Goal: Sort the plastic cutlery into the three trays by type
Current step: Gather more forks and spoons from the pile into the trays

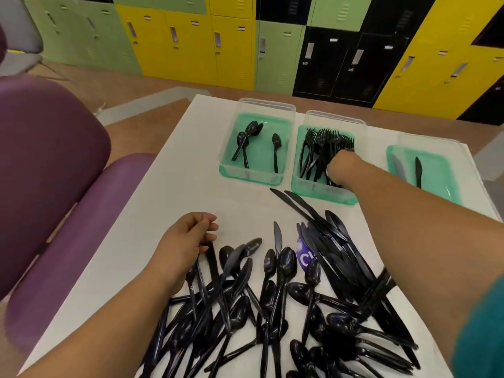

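Dozens of black pieces are lying in the unsorted pile (272, 296) right under me, spoons and knives crossing over each other, so I am leaning on the white table (169, 203) to work from its near edge. My left hand (188, 241) is resting at the pile's left side with its fingers loosely curled; a knife handle (211, 255) is running out from beneath it, and I am unable to tell whether I am pinching that handle or only touching it. A purple sticker (305, 259) is peeking out between the pieces, its lettering mostly covered. My teal sleeve (482, 336) is blurring at the right edge. Further out, my right hand (339, 169) is reaching down into the middle tray (300, 186), where the forks (319, 143) are bunching with tines pointing away from me; only the back of the hand is showing, so I cannot say whether it is gripping forks or releasing them. The left tray (226, 170) is holding a few spoons (246, 140), and the right tray (436, 173) is holding a knife (418, 170), its right side running behind my forearm. The trays are sitting in a row so each type is getting its own place. Beyond them, purple chairs (49, 148) and coloured lockers (177, 42) are standing
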The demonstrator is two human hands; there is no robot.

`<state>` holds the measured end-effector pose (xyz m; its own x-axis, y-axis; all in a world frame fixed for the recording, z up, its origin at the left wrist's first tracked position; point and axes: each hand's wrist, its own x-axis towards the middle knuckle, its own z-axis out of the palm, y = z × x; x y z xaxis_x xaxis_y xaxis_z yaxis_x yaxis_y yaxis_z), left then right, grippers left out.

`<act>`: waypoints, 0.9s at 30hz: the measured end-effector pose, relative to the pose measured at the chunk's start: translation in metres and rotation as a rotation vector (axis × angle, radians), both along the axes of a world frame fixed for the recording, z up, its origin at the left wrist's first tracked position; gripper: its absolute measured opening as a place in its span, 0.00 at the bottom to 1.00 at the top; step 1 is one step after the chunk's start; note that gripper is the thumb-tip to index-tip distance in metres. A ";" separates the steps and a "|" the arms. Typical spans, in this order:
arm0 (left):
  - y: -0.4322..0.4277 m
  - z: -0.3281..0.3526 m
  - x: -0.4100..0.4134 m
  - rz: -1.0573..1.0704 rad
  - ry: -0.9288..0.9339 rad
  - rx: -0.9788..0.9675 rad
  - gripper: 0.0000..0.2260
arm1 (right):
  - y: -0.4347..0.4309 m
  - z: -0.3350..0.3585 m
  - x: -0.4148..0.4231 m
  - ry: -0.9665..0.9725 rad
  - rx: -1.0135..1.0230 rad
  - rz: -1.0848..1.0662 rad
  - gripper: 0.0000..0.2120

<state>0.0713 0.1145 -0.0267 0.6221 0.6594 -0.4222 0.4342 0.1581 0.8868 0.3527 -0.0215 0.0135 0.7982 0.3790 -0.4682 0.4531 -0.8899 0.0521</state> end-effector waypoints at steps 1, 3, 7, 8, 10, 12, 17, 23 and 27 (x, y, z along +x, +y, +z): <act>-0.002 0.003 -0.001 -0.011 -0.011 0.010 0.10 | -0.005 0.000 -0.003 -0.004 0.084 -0.034 0.14; -0.005 0.008 -0.002 -0.041 -0.027 0.023 0.10 | -0.014 -0.003 -0.004 -0.020 0.348 -0.228 0.15; -0.008 0.013 -0.010 -0.111 -0.022 0.075 0.08 | -0.034 -0.003 -0.027 -0.115 0.647 -0.257 0.18; -0.009 0.014 -0.013 -0.127 -0.015 0.096 0.07 | -0.040 -0.004 -0.037 -0.115 0.704 -0.227 0.18; -0.011 0.014 -0.022 -0.165 0.013 0.157 0.07 | -0.052 -0.004 -0.067 -0.059 0.770 -0.217 0.15; -0.012 0.014 -0.033 -0.189 0.055 0.212 0.06 | -0.066 -0.005 -0.104 0.043 0.784 -0.205 0.13; -0.004 0.008 -0.058 -0.192 0.159 0.372 0.07 | -0.086 -0.024 -0.182 0.272 0.661 -0.150 0.12; 0.006 -0.003 -0.099 -0.217 0.342 0.618 0.03 | -0.095 -0.027 -0.242 0.338 0.655 -0.179 0.10; 0.007 -0.015 -0.121 -0.231 0.476 0.653 0.13 | -0.103 -0.030 -0.255 0.306 0.650 -0.207 0.09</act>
